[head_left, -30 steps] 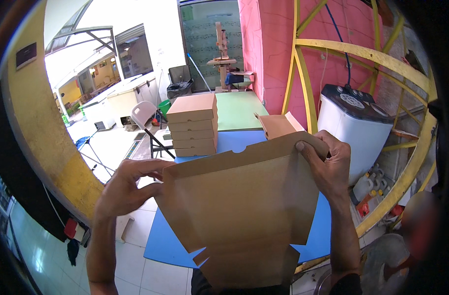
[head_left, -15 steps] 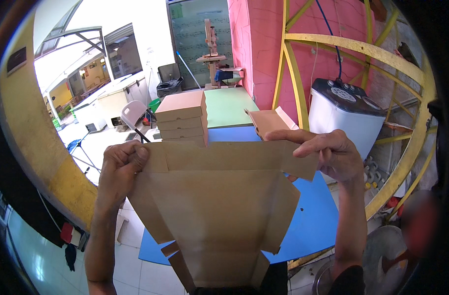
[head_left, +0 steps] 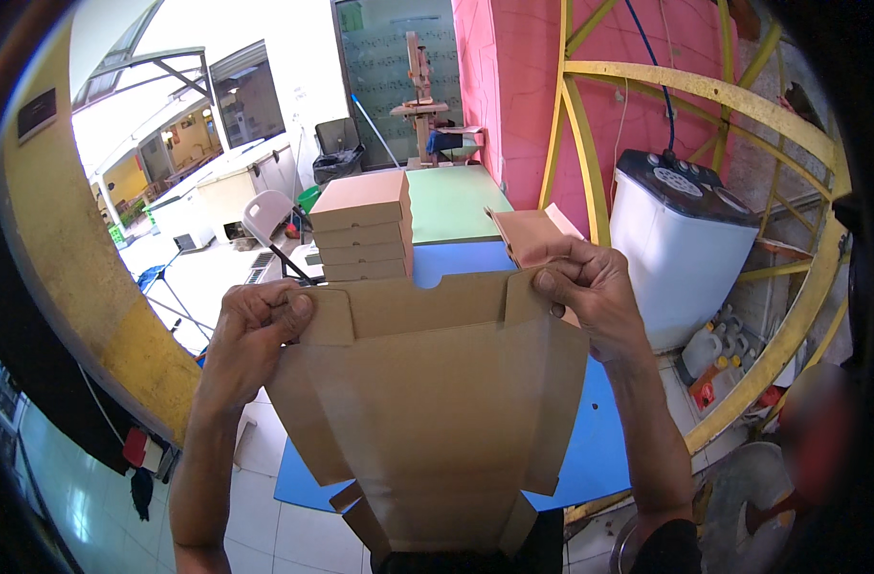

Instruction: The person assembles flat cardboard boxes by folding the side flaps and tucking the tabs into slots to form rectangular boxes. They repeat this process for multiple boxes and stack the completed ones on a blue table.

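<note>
A brown cardboard box blank (head_left: pixel 427 402), partly unfolded, hangs tilted between my hands above the blue table (head_left: pixel 597 450). My left hand (head_left: pixel 257 325) pinches its upper left corner, thumb over the small folded-in flap. At the upper right corner my right hand (head_left: pixel 590 292) is closed on the other flap, thumb in front and fingers behind. The top panel has a small notch in its edge. Lower down, the side flaps splay outward and the bottom end reaches toward my body.
Beyond the blank stands a stack of closed cardboard boxes (head_left: pixel 362 230). More flat cardboard (head_left: pixel 534 234) lies to its right. A green tabletop (head_left: pixel 461 203) extends behind. A white washing machine (head_left: pixel 681 249) and a curved yellow metal frame (head_left: pixel 791 364) stand at the right.
My right hand has moved left and closed on the right corner, where its fingers were spread before. The right flap is now folded inward. My left hand keeps its pinch.
</note>
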Demonstrator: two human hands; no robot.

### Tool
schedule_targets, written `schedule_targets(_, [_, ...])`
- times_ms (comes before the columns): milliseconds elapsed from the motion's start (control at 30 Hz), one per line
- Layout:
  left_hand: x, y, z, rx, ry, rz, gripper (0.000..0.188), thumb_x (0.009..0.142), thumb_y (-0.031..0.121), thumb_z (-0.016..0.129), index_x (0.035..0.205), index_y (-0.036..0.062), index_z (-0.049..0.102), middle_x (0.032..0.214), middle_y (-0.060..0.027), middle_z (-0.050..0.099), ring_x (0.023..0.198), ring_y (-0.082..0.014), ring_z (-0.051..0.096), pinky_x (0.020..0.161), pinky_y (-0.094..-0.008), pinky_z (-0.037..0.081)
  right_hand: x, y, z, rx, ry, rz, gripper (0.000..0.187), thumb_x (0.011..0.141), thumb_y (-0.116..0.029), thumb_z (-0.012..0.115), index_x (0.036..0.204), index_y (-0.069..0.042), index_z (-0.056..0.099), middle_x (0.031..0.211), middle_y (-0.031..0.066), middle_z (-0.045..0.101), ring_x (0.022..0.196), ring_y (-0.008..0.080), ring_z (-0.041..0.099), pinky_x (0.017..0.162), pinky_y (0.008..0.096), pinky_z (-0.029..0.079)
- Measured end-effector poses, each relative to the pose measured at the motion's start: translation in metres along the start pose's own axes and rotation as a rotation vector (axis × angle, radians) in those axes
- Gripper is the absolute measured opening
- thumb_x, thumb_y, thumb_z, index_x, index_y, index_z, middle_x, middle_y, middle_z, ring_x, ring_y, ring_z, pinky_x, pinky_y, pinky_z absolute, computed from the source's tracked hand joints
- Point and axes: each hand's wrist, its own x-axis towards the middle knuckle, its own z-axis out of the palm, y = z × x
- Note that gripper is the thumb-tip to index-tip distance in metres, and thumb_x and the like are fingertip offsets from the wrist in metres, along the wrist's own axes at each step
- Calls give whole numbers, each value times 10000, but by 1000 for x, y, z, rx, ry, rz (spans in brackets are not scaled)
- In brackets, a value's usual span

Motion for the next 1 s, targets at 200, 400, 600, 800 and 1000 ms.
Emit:
schedule_targets(200, [-7, 1, 0, -331, -49, -149, 317, 1005, 286, 649, 936, -16, 718, 739, 3, 669, 634, -38, 563, 587, -218, 448, 5, 9, -3, 92, 122, 112, 186, 949, -109, 703, 1077, 25, 706, 822, 58, 737, 666, 60, 650, 594, 198, 515])
schedule_targets(400, [-15, -37, 15, -244, 84, -72, 253, 989, 221, 673, 980, -26, 725, 810, -46, 709, 679, -57, 628, 641, -221, 508, 3, 27, -5, -54, -27, 107, 227, 895, -97, 750, 1066, 45, 705, 868, 112, 755, 691, 106, 691, 615, 249, 558])
schedule_targets(600, [-26, -51, 15, -1232, -146, -177, 600, 1098, 438, 300, 1459, -29, 409, 1319, -217, 605, 1173, -301, 633, 975, -450, 531, 13, 23, -13, 79, 192, 150, 235, 869, -88, 771, 1026, 71, 698, 882, 139, 754, 695, 119, 697, 612, 261, 571])
schedule_targets(800, [-56, -34, 85, -801, 140, -55, 485, 1113, 347, 320, 1432, 1, 436, 1397, -160, 544, 1268, -196, 535, 1061, -360, 429, 19, 21, 8, 113, 274, 75, 252, 886, -129, 776, 1033, 57, 693, 879, 121, 753, 681, 112, 691, 606, 249, 566])
schedule_targets(1000, [-39, -49, 90, -752, 368, -60, 341, 1081, 270, 494, 1193, -22, 630, 1073, -90, 712, 929, -111, 654, 849, -265, 524, 0, 33, 27, 221, 300, 59, 257, 937, -150, 728, 1097, 48, 694, 948, 110, 750, 765, 100, 687, 644, 239, 560])
